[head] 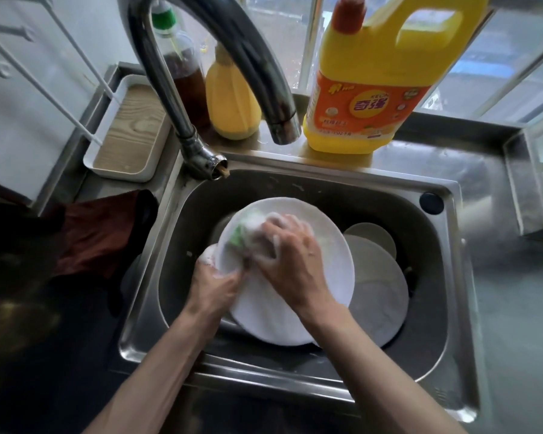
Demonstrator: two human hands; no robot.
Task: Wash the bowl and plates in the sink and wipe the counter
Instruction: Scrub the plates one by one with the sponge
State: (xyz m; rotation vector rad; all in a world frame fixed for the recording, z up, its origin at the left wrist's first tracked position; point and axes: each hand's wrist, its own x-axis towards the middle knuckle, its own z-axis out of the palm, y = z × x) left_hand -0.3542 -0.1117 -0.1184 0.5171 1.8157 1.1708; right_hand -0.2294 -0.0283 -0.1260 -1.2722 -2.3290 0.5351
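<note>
Both bare forearms are extended forward and down into the steel sink (445, 277), converging over a large white plate (295, 308) that is held tilted above the basin. The left hand (213, 283) is placed at the plate's left edge, its fingers curled around the rim in a closed grip, so that the plate is held by it; foam is seen on the knuckles. The right hand (290, 252) is laid palm-down across the plate's upper face, with the wrist bent and the fingers folded tight onto a soapy sponge (246, 228), white with a green patch, which is pressed against the plate near its upper left. The right grip is thus closed on the sponge.

Beneath and to the right of the held plate, a second plate (380, 296) is seen lying in the basin, and a smaller round dish (373, 236) is partly hidden behind it; whether that one is the bowl cannot be told.

The curved faucet (232, 57) is arched over the back of the sink. On the ledge behind, a large yellow detergent jug (367, 89), a small yellow bottle (232, 101) and a bottle of dark liquid (185, 73) are stood. A white tray (129, 133) is set at the left, and a dark red cloth (98, 233) is draped on the surface beside the sink.
</note>
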